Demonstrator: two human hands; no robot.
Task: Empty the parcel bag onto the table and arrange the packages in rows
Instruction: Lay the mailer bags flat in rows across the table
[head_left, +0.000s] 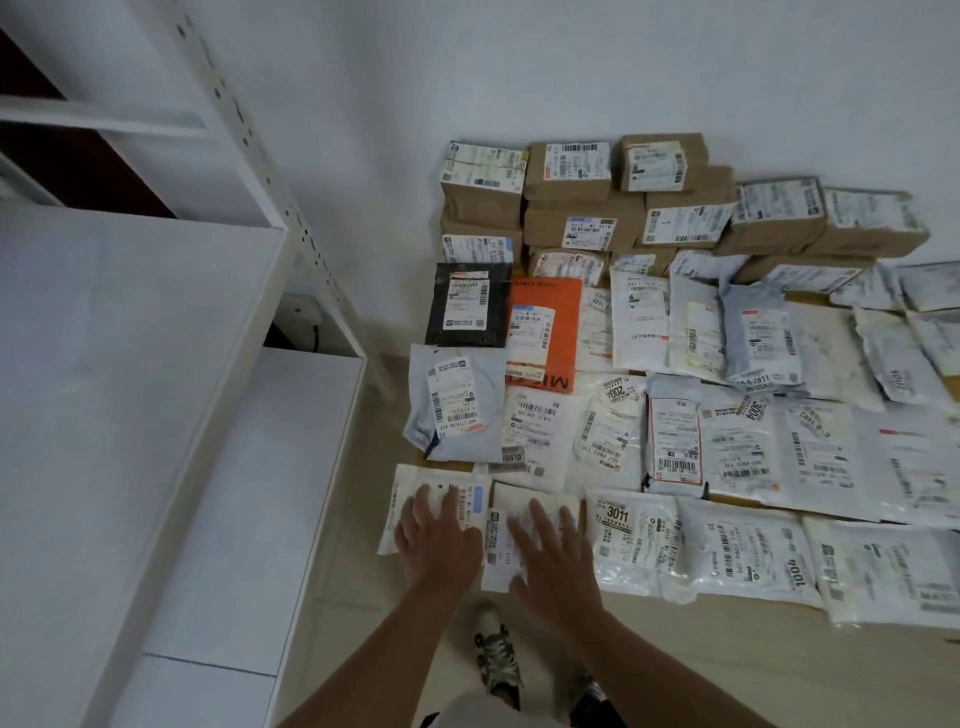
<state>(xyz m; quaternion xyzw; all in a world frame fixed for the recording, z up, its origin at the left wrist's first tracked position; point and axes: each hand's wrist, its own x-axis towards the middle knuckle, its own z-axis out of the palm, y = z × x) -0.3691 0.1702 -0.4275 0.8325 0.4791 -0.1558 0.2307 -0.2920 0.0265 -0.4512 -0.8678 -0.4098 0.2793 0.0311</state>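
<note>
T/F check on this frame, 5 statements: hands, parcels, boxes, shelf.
1. Both hands lie flat on parcels in the nearest row. True: the left hand and the right hand press on white parcels with straight fingers.
2. The orange parcel sits right of the black parcel. True.
3. The brown boxes are stacked nearest the person. False: they stand at the far end, against the wall.
4. The right hand lifts a parcel off the surface. False: it rests on a white parcel lying flat.
5. The white shelf stands right of the parcels. False: it is to their left.
</note>
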